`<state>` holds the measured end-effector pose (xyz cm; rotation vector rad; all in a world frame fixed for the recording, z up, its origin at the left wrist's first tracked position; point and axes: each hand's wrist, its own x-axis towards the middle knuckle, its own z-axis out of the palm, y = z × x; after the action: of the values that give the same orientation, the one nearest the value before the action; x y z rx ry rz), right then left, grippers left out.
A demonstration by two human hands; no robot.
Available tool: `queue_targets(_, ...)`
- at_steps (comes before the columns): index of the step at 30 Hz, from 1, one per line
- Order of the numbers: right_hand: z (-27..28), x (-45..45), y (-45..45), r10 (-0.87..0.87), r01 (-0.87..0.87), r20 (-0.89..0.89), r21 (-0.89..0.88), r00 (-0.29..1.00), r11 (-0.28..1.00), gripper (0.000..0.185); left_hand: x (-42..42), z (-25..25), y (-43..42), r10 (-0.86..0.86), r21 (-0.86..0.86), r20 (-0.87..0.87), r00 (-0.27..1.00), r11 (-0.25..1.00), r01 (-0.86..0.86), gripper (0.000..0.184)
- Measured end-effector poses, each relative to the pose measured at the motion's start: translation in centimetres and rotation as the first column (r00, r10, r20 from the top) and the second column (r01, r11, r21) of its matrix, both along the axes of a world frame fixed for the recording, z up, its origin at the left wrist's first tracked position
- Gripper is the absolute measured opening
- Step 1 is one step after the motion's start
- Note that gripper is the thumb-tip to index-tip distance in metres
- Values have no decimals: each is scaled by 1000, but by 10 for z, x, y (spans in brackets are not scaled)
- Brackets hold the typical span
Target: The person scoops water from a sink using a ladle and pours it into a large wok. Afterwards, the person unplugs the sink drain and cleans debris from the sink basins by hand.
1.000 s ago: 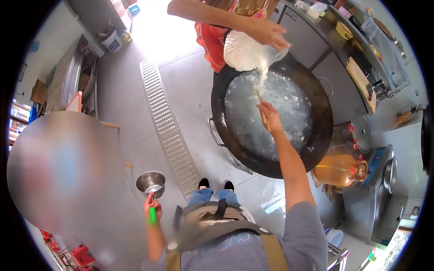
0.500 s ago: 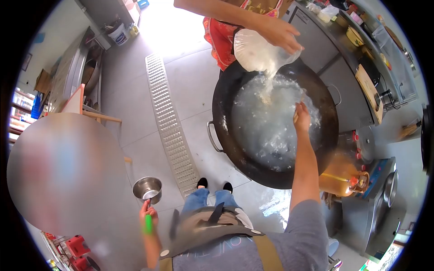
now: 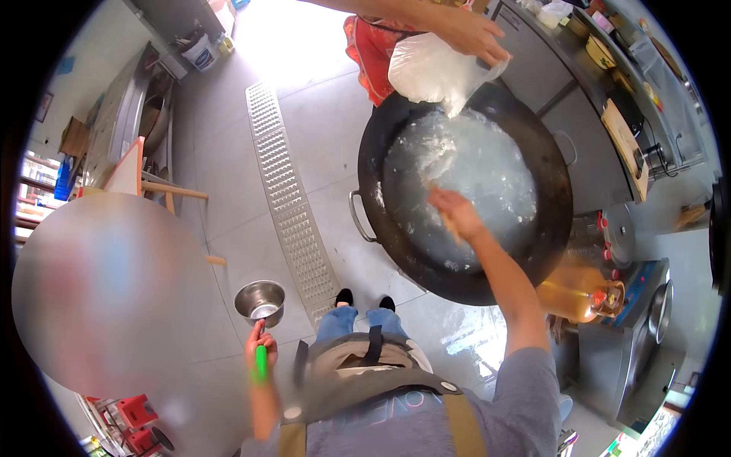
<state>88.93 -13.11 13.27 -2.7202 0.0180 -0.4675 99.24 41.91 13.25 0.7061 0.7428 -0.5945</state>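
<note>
1. So the big dark wok (image 3: 550, 232) is at about 2 o'clock from the middle of our view, filled with cloudy liquid (image 3: 491, 179) that has white patches on top.
2. Our right hand (image 3: 454, 212) is over the liquid, fingers curled tight round a slim pale stick (image 3: 452, 227); it's blurry, so we can't tell if the tip is dipping in.
3. At the wok's 12 o'clock, a co-worker's hand (image 3: 478, 38) has a whitish plastic bag (image 3: 422, 68), mouth tilted down over the wok.
4. Our left hand (image 3: 261, 350), out toward the wok's 8 o'clock, is closed narrow on a small steel pot (image 3: 255, 291) by its mostly hidden handle.
5. Further out: floor grate (image 3: 280, 174) at 9, orange cylinder (image 3: 567, 295) between 4 and 5.
</note>
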Motion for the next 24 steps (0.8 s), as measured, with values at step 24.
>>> queue_targets(24, 37, -99, 86, -816, 798, -46, 249, 576, 550, 16, 64, 1, -22, -209, -74, -42, 977, 976, 205, 13)
